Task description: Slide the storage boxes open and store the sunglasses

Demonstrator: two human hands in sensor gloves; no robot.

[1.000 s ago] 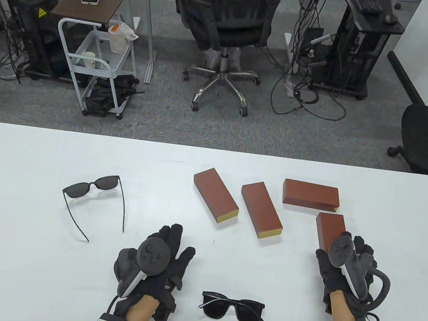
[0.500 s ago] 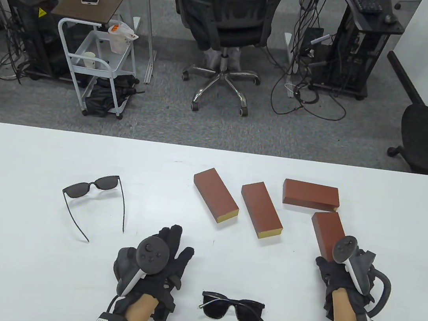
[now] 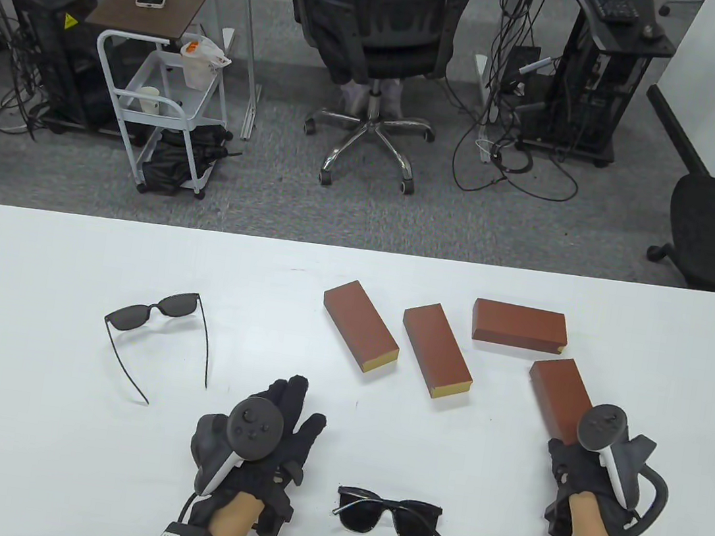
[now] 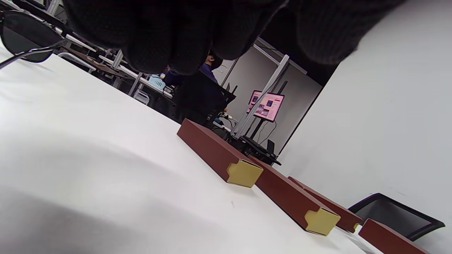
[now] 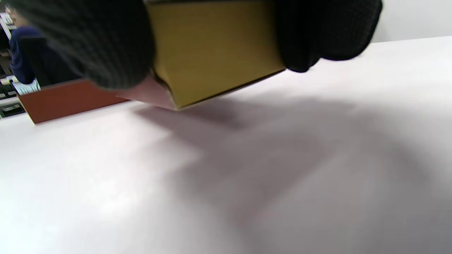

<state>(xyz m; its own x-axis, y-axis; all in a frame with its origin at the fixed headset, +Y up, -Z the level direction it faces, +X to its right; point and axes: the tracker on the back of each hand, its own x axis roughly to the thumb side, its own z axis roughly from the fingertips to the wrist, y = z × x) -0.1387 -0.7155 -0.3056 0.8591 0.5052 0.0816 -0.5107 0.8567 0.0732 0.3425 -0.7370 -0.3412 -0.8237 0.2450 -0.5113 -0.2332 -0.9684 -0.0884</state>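
Several brown storage boxes with yellow ends lie on the white table point(image 3: 18, 366). My right hand point(image 3: 574, 447) grips the near end of the rightmost box point(image 3: 558, 391). In the right wrist view its yellow end point(image 5: 212, 46) sits between my fingers point(image 5: 88, 46), tilted just above the table. My left hand point(image 3: 287, 414) rests flat on the table, fingers spread, holding nothing. Thin-framed sunglasses point(image 3: 155, 313) lie unfolded at the left. Dark folded sunglasses point(image 3: 389, 515) lie near the front edge, right of my left hand.
Three other closed boxes lie mid-table: one at the left point(image 3: 359, 325), one in the middle point(image 3: 437, 350), one at the back right point(image 3: 519, 325). Two show in the left wrist view point(image 4: 215, 153) point(image 4: 289, 197). Office chairs and a cart stand beyond the table.
My right hand has drawn back toward the front right, bringing the rightmost box with it and turning it slightly. The left hand has not moved.
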